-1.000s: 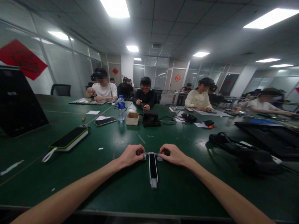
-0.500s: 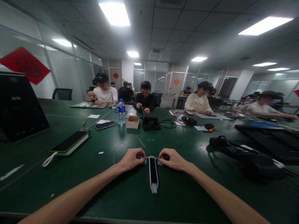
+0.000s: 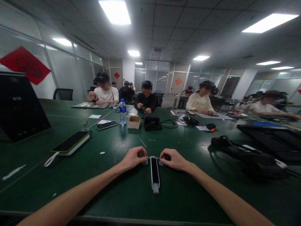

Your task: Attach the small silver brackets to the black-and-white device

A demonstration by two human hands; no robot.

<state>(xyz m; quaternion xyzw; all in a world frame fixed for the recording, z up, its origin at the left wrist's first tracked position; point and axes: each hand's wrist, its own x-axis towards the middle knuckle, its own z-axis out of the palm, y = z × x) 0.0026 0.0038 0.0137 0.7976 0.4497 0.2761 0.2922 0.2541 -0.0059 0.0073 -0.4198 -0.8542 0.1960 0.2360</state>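
While both forearms slant inward over the green desk, the left hand curls, its grip pinching a small pale piece; the right hand mirrors it, clasping another pale piece. Between them, a slim black-and-white device lies lengthwise on the desk.

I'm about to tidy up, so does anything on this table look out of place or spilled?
A few small white scraps and a white strip lie scattered on the green table, left of the left hand, like stray litter. No spill shows.
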